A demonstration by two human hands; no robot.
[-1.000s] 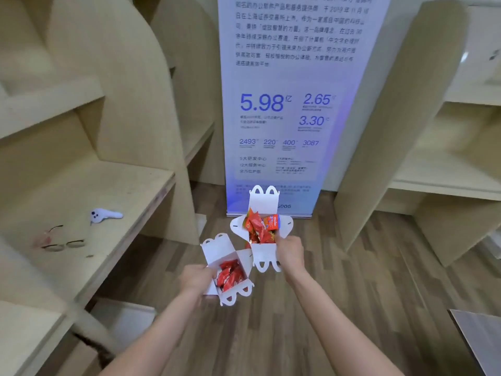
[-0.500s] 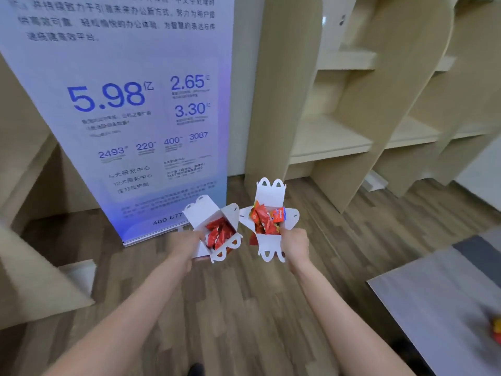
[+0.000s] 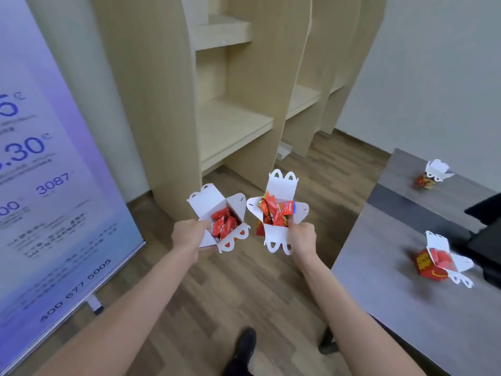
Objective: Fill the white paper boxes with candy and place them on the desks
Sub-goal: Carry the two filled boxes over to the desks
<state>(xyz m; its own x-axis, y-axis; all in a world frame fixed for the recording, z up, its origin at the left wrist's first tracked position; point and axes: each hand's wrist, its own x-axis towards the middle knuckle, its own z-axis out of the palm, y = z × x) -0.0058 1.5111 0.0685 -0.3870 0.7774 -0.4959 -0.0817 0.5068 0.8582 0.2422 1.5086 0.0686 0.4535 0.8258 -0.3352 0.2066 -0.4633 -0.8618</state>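
Observation:
I hold two open white paper boxes out in front of me above the wooden floor. My left hand [image 3: 189, 237] grips the left box [image 3: 208, 204], which holds red-wrapped candy [image 3: 225, 226]. My right hand [image 3: 301, 237] grips the right box [image 3: 282, 185], heaped with red and orange candy [image 3: 273, 213]. Both boxes have their flaps spread. Wooden desk cubicles [image 3: 233, 126] stand straight ahead beyond the boxes. On the grey table [image 3: 393, 294] at the right sit two more boxes with red outsides: a near one [image 3: 439, 261] with candy inside and a far one [image 3: 433, 175].
A tall blue-and-white banner [image 3: 54, 185] stands on the left, its foot on the floor. Upright wooden dividers [image 3: 151, 90] separate the desk bays. A dark object [image 3: 485, 240] lies at the grey table's right edge. My shoe [image 3: 244, 346] shows below on the plank floor.
The view has swung right: the left desk with glasses is out of sight, the banner has slid left, and the grey table with two boxes has come in. Both hands keep their boxes.

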